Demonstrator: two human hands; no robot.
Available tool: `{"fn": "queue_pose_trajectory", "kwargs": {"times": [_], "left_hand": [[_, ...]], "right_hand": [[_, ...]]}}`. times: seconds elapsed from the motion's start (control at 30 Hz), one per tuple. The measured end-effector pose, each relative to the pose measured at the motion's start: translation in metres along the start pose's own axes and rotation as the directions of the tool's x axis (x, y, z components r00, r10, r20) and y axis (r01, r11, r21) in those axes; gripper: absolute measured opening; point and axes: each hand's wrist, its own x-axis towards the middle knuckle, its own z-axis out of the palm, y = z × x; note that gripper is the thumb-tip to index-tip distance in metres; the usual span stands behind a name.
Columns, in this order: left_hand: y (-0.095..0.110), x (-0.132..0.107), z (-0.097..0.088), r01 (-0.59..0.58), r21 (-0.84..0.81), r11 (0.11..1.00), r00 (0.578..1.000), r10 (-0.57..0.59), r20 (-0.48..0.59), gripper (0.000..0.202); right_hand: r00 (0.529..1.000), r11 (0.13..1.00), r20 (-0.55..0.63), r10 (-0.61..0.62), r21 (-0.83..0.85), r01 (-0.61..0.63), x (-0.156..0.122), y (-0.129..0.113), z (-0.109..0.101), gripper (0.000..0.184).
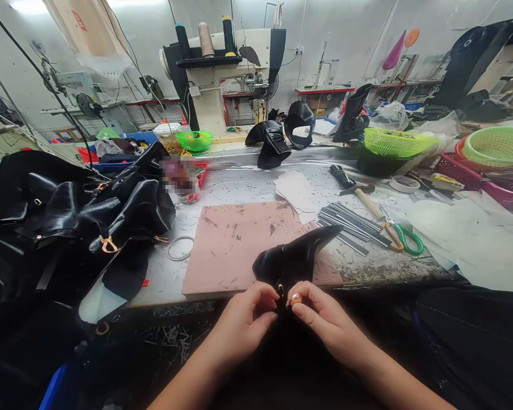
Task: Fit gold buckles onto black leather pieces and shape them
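A black leather bag piece (288,259) lies on a pinkish board (226,245) at the front edge of the bench, its pointed flap sticking up to the right. A small gold metal ring (281,290) shows at its near end. Beside that ring, my left hand (250,319) is curled, thumb and fingers closed at the leather's near end; what the tips grip is hidden. My right hand (320,319) pinches a small gold metal fitting (296,298) between thumb and forefinger, just right of the ring. Dark material below both hands is hard to make out.
Black leather bags (111,210) are heaped on the left. To the right lie striped strips (353,222), a hammer (365,199) and green-and-orange-handled scissors (406,238). A sewing machine (222,74) stands behind, with baskets (397,142) at the back right.
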Motion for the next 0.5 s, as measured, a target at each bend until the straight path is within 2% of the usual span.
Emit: {"fn": "queue_pose_trajectory", "kwargs": {"times": [0.1,0.17,0.27,0.33,0.4,0.5], "left_hand": [[0.003,0.002,0.010,-0.105,0.069,0.992,0.991,0.110,-0.074,0.018],[0.005,0.001,0.015,-0.190,0.117,0.975,0.970,0.205,-0.132,0.019],[0.006,-0.002,0.013,-0.333,0.327,0.884,0.879,0.417,-0.233,0.019],[0.005,-0.003,0.007,-0.354,0.462,0.813,0.834,0.499,-0.238,0.019],[0.004,-0.002,0.001,-0.330,0.487,0.808,0.855,0.475,-0.210,0.013],[0.005,0.001,-0.004,-0.301,0.388,0.871,0.917,0.376,-0.134,0.008]], "right_hand": [[0.998,0.998,-0.010,-0.058,0.015,0.058,0.001,0.002,0.004,0.023],[0.996,0.994,-0.033,-0.086,0.063,0.088,0.002,0.003,0.004,0.024],[0.992,0.972,-0.097,-0.076,0.216,0.096,0.002,0.004,0.002,0.023],[0.991,0.945,-0.128,-0.047,0.316,0.085,0.001,0.005,0.000,0.022],[0.991,0.925,-0.131,-0.024,0.374,0.072,0.001,0.006,0.000,0.022],[0.993,0.931,-0.117,-0.035,0.357,0.074,0.001,0.006,0.001,0.019]]}}
